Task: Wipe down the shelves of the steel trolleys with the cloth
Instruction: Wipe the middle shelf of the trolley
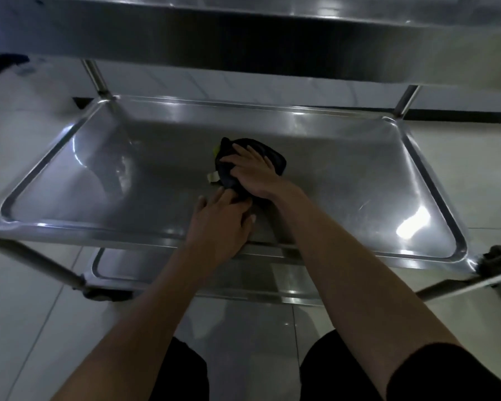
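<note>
Trolley: middle shelf [344, 175] of a steel trolley, rimmed and glare-streaked.
Right hand [250, 172]: fingers spread flat, pressing the dark cloth [275, 160] at the shelf's centre.
Left hand [223, 218]: fingertips at the cloth's near edge; a pinch cannot be confirmed.
Technique: likely best to keep the cloth bunched, sweeping overlapping strokes into the rim corners.

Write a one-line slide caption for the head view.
Right hand presses a dark cloth onto the trolley's middle shelf; left hand touches the cloth's near end.
</note>
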A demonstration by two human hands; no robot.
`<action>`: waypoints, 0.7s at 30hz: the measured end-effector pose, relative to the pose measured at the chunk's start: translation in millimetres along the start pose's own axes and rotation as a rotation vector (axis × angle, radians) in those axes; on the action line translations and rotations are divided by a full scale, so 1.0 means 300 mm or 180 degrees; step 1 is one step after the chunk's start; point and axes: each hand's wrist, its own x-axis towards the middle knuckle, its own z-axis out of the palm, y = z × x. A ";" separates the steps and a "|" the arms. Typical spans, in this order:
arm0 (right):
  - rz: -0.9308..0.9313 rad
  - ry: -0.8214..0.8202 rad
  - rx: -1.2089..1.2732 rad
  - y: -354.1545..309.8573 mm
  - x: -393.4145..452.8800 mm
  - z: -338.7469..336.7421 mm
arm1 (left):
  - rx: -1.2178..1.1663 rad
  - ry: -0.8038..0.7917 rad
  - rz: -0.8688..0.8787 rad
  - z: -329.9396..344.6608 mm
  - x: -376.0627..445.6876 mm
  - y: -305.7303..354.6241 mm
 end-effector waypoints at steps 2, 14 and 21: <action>-0.0072 -0.0020 -0.0001 -0.011 0.008 0.004 | -0.0009 -0.0010 -0.0102 -0.007 -0.010 -0.020; 0.0265 0.0579 -0.0280 0.255 -0.156 -0.141 | 0.0240 -0.0167 -0.0417 -0.036 -0.012 0.075; 0.0570 0.0794 -0.0276 0.489 -0.336 -0.273 | -0.0186 -0.0444 0.0438 -0.001 0.055 0.533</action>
